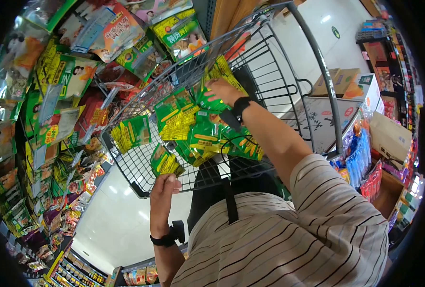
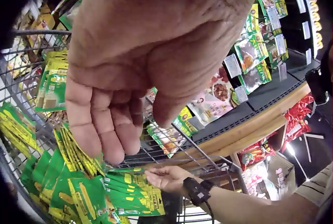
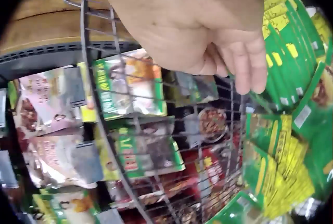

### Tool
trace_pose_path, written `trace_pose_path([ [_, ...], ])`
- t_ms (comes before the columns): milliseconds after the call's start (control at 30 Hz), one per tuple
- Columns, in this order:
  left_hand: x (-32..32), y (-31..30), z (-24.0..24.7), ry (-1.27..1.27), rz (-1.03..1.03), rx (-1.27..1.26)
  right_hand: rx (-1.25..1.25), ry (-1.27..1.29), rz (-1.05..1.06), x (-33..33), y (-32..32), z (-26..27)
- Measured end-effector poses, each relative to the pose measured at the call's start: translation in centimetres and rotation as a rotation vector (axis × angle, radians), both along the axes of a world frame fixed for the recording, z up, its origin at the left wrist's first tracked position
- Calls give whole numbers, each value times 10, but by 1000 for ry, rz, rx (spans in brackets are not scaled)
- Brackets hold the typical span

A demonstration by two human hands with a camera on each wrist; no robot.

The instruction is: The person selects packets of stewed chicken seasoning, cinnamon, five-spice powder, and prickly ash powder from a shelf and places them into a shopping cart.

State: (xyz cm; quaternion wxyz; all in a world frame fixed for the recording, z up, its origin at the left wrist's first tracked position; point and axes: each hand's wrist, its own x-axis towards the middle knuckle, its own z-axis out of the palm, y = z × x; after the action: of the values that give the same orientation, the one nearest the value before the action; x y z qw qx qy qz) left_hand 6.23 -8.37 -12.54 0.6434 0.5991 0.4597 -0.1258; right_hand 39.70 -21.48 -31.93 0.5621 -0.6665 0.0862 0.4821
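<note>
In the head view, a wire shopping cart [image 1: 183, 185] holds several green-and-yellow packets [image 1: 205, 136]. My right hand [image 1: 224, 92] pinches the edge of a fanned bundle of green packets, the fan also visible in the left wrist view [image 2: 132, 193] and the right wrist view [image 3: 289, 47]. Over the cart's near rim is my left hand [image 1: 163, 191], close to a small group of packets [image 1: 167, 162]. Its fingers, loosely bent in the left wrist view [image 2: 117, 78], hold nothing that shows. More packet stacks lie beside the bundle.
Shelves of hanging food packets [image 1: 71, 79] line the left side, close against the cart. Cardboard boxes [image 1: 334, 103] and blue bags [image 1: 358, 148] stand at the right. The cart's handle [image 1: 325, 71] arches on the right, with pale floor [image 1: 313, 28] beyond.
</note>
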Motion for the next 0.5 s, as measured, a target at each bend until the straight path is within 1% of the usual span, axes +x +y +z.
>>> trace_pose_path([
  [67, 13, 3, 5, -51, 6, 30, 49, -40, 68, -13, 4, 36],
  [100, 17, 7, 7, -71, -27, 45, 116, -55, 100, -21, 3, 59],
  [200, 29, 11, -3, -270, -116, 233, 286, -90, 170, -50, -2, 128],
  [233, 31, 12, -6, -254, -125, 242, 322, -92, 174, -61, -3, 151],
  [333, 50, 10, 12, -326, -369, 773, 366, -91, 237, -89, -4, 236],
  [367, 54, 10, 17, -375, -380, 886, 373, -89, 266, -99, -5, 259],
  [433, 57, 14, 29, -467, -399, 1117, 484, -104, 263, -118, -4, 279],
  [467, 56, 17, 31, -508, -359, 1103, 540, -112, 260, -125, -3, 290],
  [500, 54, 21, 30, -550, -322, 1087, 557, -131, 306, -131, -3, 302],
])
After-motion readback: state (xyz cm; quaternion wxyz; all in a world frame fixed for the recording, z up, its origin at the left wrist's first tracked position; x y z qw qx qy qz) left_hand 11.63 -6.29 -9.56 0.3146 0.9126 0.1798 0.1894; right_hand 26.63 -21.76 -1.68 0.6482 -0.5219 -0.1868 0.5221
